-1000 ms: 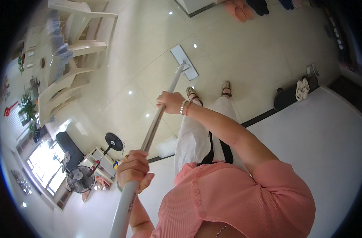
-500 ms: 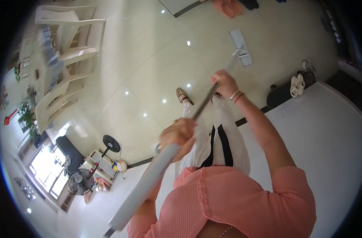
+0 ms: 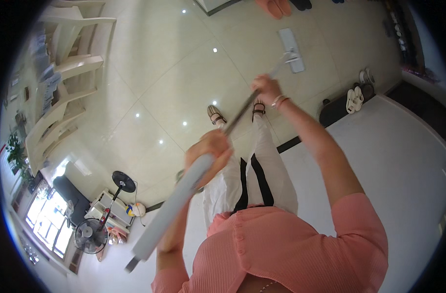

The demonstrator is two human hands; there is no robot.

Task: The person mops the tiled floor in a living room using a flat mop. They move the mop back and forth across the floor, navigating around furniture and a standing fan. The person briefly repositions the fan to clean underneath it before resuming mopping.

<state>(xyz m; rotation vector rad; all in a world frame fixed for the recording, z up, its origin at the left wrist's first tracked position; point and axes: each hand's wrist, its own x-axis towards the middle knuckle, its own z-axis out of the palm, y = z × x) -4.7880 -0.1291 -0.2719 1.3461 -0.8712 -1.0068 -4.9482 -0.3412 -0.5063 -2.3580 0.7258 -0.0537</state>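
Observation:
I hold a flat mop by its long pole, which runs slantwise from near my body to the floor ahead. My left hand (image 3: 209, 152) is closed round the pole just beyond its thick grey grip (image 3: 171, 207). Farther down, my right hand (image 3: 268, 89) wraps round the pole too, with bands on its wrist. The white rectangular mop head (image 3: 292, 50) lies flat on the shiny tiles, ahead and to the right of my feet. The lower pole is blurred.
White slippers (image 3: 354, 100) sit by a dark mat to the right; orange slippers (image 3: 274, 7) lie at the far edge. Pale wooden chairs (image 3: 81, 66) line the left. A standing fan (image 3: 91, 236) and a low shelf (image 3: 113, 207) with balls stand at lower left.
The whole view has shifted a little. Both hands have moved slightly forward along with the pole, and my right shoe now shows. The grip on the mop looks the same.

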